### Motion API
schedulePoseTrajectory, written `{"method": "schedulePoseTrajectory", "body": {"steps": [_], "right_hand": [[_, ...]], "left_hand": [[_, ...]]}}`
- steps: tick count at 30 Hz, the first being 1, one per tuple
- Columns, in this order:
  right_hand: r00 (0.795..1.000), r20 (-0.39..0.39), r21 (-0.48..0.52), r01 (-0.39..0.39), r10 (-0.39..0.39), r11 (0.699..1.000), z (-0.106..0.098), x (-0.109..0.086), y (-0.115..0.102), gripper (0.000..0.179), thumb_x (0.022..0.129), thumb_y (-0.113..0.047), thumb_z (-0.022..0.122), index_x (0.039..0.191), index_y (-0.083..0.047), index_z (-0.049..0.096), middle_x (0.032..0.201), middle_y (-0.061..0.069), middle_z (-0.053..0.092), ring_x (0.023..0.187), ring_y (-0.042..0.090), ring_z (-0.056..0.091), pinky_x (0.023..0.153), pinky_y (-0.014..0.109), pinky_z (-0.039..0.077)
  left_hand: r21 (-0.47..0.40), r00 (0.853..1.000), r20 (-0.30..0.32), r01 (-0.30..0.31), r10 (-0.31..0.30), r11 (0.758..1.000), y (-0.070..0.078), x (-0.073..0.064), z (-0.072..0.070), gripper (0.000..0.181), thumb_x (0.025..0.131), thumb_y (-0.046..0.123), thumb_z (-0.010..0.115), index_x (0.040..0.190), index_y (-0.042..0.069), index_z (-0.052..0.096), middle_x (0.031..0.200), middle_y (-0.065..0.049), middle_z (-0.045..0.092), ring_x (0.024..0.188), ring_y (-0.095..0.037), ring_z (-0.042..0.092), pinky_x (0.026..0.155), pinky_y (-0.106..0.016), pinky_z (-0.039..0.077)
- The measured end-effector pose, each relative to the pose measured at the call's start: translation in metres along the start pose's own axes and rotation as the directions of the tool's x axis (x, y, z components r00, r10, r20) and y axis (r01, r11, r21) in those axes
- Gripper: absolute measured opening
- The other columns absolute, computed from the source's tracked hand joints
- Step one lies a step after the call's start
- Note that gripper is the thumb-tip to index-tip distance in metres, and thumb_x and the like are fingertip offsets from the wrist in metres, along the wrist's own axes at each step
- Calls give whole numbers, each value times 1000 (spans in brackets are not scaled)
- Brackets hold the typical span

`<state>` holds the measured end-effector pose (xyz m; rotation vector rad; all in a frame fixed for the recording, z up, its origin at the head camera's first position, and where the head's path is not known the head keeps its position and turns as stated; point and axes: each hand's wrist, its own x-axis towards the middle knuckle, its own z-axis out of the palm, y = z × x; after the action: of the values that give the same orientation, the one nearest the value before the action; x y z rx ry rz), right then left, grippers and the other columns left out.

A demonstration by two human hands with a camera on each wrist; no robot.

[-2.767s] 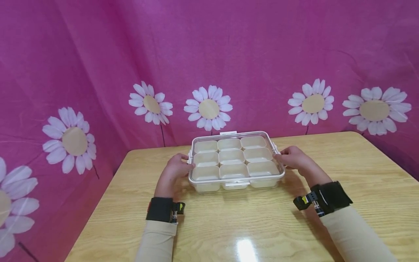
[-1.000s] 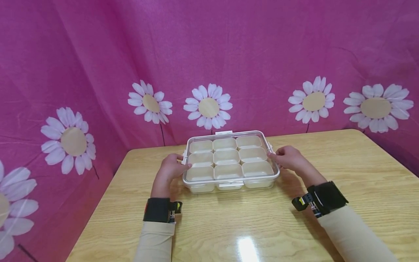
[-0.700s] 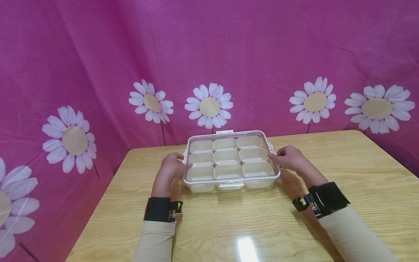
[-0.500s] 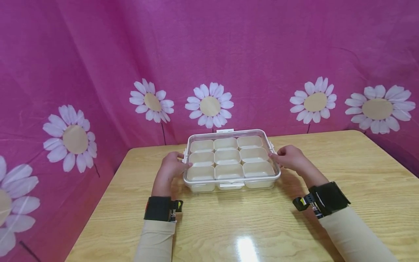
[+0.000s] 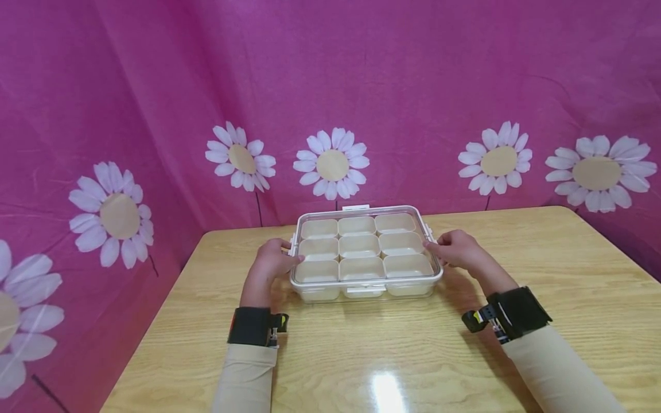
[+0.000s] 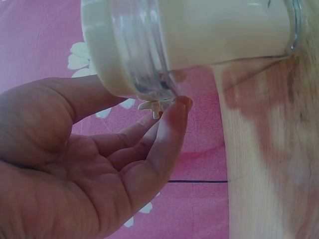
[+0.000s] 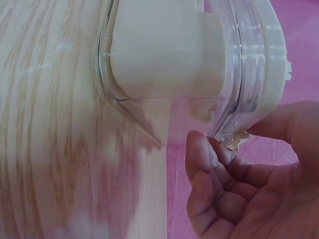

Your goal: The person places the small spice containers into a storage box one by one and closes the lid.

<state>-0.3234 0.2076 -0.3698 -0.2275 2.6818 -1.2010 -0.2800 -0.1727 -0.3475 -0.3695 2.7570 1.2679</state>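
A clear plastic food storage box [image 5: 361, 289] stands on the wooden table, near its back edge. Through its see-through, white-rimmed lid [image 5: 364, 282], rows of cream compartments [image 5: 358, 245] show, with nothing visible in them. My left hand [image 5: 271, 261] holds the box's left end, thumb on the lid rim and fingertips beneath the rim by a side clip [image 6: 155, 107]. At the opposite end, my right hand [image 5: 457, 249] pinches the rim the same way, fingers bent under it beside another clip [image 7: 234, 140]. White clips on the front and back sides lie against the box.
The wooden table [image 5: 330, 355] extends in front of the box and to both sides. A magenta cloth [image 5: 403, 86] printed with white daisies hangs behind the table and along its left. Black straps with small cameras [image 5: 250, 326] circle both wrists.
Since the earliest frame, both hands have shifted the box slightly to the left. Over the last second, the box and hands have stayed nearly still, with only a slight shift of the head view.
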Motion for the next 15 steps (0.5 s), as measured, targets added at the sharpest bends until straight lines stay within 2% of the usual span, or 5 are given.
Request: {"method": "schedulePoseTrajectory", "body": {"steps": [4,11,15], "right_hand": [[1000,30,32,-4,3,999,-2,-3,1,39,103,-33,59,92,5,61,78,5,58,72,16,56,66,35,50],[988,149,18,-45,41,999,-3,-4,0,48,107,-40,49,95,5,61,73,2,53,71,17,54,65,33,48],[982,188,19,-23,19,1000,-4,-3,4,49,107,-42,47,94,3,62,71,1,53,68,16,54,63,31,47]], "left_hand": [[2,1000,3,-4,4,1000,1,0,1,48,94,16,73,133,-6,55,118,-23,63,102,-30,61,90,-41,52],[-1,1000,7,0,0,1000,2,-2,0,48,95,15,71,134,-6,53,120,-25,62,104,-31,61,91,-42,52],[-22,1000,12,10,-9,1000,0,-4,1,47,95,14,71,134,-7,52,118,-25,62,99,-30,62,88,-40,54]]}}
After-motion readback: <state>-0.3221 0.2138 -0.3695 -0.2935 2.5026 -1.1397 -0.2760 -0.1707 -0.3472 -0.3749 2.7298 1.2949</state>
